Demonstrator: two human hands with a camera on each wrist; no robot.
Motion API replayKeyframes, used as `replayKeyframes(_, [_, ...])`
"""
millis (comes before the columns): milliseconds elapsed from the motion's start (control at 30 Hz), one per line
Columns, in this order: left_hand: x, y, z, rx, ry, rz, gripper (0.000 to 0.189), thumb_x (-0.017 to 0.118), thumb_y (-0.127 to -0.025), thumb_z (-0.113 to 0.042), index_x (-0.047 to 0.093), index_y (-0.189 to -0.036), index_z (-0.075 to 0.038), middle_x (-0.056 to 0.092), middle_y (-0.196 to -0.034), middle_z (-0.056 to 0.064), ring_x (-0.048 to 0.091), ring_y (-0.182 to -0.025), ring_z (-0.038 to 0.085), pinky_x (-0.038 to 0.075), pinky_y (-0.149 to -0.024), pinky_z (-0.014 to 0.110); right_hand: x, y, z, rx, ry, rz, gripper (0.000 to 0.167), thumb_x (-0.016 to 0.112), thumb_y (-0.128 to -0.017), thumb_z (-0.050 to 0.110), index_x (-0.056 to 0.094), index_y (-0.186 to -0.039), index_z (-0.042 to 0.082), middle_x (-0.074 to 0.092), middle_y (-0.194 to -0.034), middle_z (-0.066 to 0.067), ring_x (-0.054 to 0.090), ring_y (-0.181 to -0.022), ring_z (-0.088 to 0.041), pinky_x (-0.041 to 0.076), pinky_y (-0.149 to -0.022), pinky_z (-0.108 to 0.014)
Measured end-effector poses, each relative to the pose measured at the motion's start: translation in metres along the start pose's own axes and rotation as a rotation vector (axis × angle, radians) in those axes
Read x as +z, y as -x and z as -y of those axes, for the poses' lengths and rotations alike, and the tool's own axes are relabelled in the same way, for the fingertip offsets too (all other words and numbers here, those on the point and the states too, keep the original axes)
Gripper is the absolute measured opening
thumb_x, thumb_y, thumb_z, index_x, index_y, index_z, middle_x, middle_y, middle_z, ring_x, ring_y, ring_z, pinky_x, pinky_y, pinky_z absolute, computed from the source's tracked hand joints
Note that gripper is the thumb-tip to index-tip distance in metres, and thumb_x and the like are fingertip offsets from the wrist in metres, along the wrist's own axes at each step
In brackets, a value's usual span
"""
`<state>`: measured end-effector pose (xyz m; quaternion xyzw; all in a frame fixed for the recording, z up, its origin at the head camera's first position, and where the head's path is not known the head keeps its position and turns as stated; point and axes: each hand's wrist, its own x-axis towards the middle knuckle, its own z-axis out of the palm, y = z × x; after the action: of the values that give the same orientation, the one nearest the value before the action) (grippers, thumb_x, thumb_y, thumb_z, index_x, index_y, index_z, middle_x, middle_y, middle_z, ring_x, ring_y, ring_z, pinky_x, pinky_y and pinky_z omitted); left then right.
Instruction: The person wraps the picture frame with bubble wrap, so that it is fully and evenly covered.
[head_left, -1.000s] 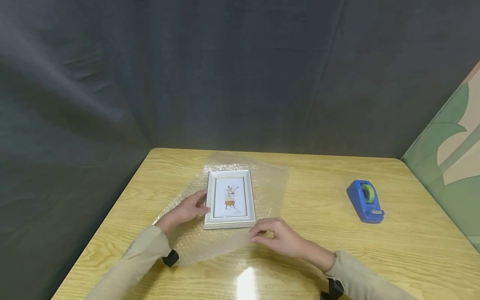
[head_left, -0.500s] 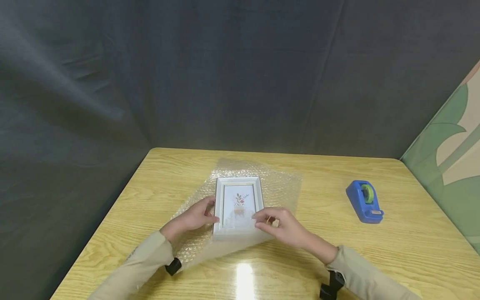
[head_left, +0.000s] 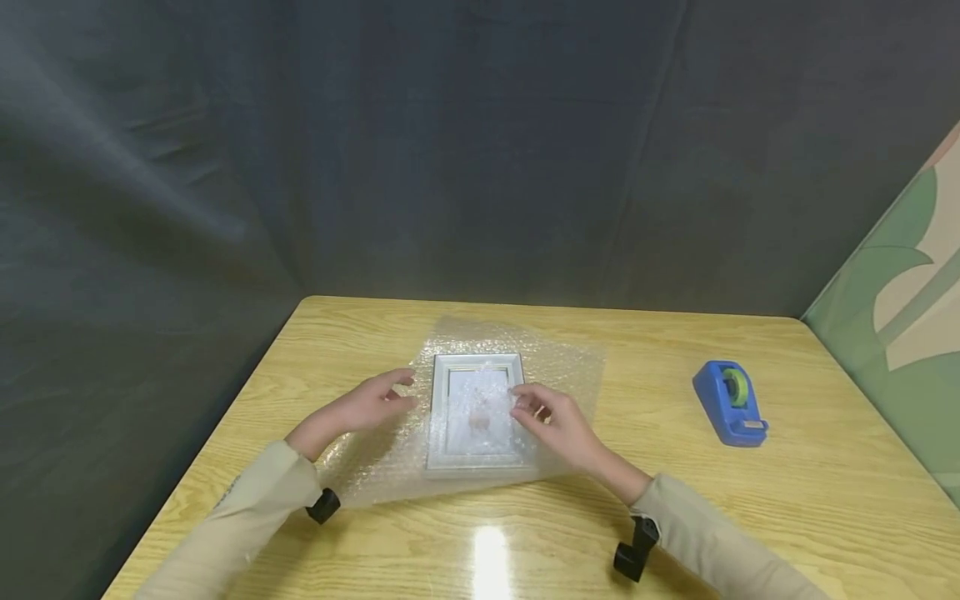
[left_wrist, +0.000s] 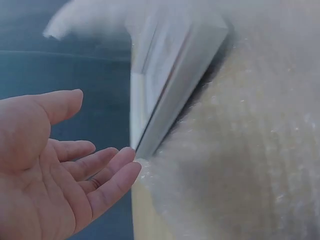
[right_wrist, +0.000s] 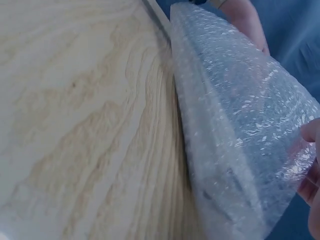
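Observation:
A silver-white picture frame point(head_left: 441, 408) lies face up on a sheet of clear bubble wrap point(head_left: 378, 471). The sheet's near part is folded up over the picture, which shows only faintly through it. My right hand point(head_left: 558, 427) pinches the edge of this flap over the frame's right side. In the right wrist view the lifted bubble wrap point(right_wrist: 250, 110) runs up to the fingers point(right_wrist: 311, 131). My left hand point(head_left: 367, 406) is off the frame's left side, palm facing it. Its fingers are loosely spread and hold nothing, as the left hand point(left_wrist: 55, 180) in the left wrist view shows.
A blue tape dispenser point(head_left: 723, 404) with a green roll stands on the right of the wooden table point(head_left: 630, 375). A dark curtain point(head_left: 480, 167) hangs behind and to the left. A leaf-patterned panel point(head_left: 907, 317) borders the table's right side.
The frame and wrap have shifted slightly right and nearer. My right hand has brought the near flap up over the picture. My left hand has let go of the frame and moved left.

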<state>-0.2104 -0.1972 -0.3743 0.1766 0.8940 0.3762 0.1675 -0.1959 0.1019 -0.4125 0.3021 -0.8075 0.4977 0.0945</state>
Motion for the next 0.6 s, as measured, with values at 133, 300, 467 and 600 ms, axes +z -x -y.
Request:
replayKeyframes(133, [-0.004, 0.000, 0.000, 0.003, -0.001, -0.009, 0.057, 0.047, -0.095, -0.025, 0.025, -0.139, 0.005, 0.036, -0.137, 0.025, 0.046, -0.112, 0.035, 0.046, -0.086, 0.043, 0.006, -0.002, -0.021, 0.064, 0.020, -0.045, 0.025, 0.064, -0.082, 0.004, 0.061, -0.106, -0.001, 0.062, -0.075, -0.001, 0.054, -0.064, -0.008, 0.051, -0.057, -0.022])
replayKeyframes(300, [-0.001, -0.001, -0.001, 0.015, 0.000, -0.018, 0.057, 0.048, -0.094, -0.026, 0.028, -0.139, 0.003, 0.038, -0.136, 0.023, 0.047, -0.112, 0.035, 0.045, -0.088, 0.045, 0.013, -0.004, -0.032, 0.109, 0.036, -0.081, 0.025, 0.065, -0.081, 0.003, 0.061, -0.105, -0.002, 0.061, -0.075, -0.003, 0.053, -0.062, -0.009, 0.050, -0.055, -0.021])
replayKeyframes(467, [0.008, -0.006, 0.001, 0.038, -0.003, -0.021, 0.058, 0.050, -0.093, -0.024, 0.029, -0.138, 0.006, 0.038, -0.135, 0.025, 0.050, -0.108, 0.034, 0.048, -0.085, 0.042, 0.019, -0.003, -0.042, 0.140, 0.043, -0.092, 0.025, 0.065, -0.080, 0.003, 0.062, -0.104, -0.001, 0.061, -0.075, -0.003, 0.052, -0.061, -0.009, 0.049, -0.052, -0.021])
replayKeyframes(600, [0.018, -0.011, 0.003, -0.010, 0.005, -0.028, 0.065, 0.057, -0.089, -0.027, 0.029, -0.138, 0.005, 0.034, -0.137, 0.025, 0.050, -0.107, 0.034, 0.049, -0.085, 0.040, 0.023, -0.003, -0.046, 0.137, 0.094, -0.103, 0.025, 0.066, -0.078, 0.003, 0.063, -0.102, -0.001, 0.060, -0.075, -0.003, 0.051, -0.061, -0.009, 0.048, -0.053, -0.021])
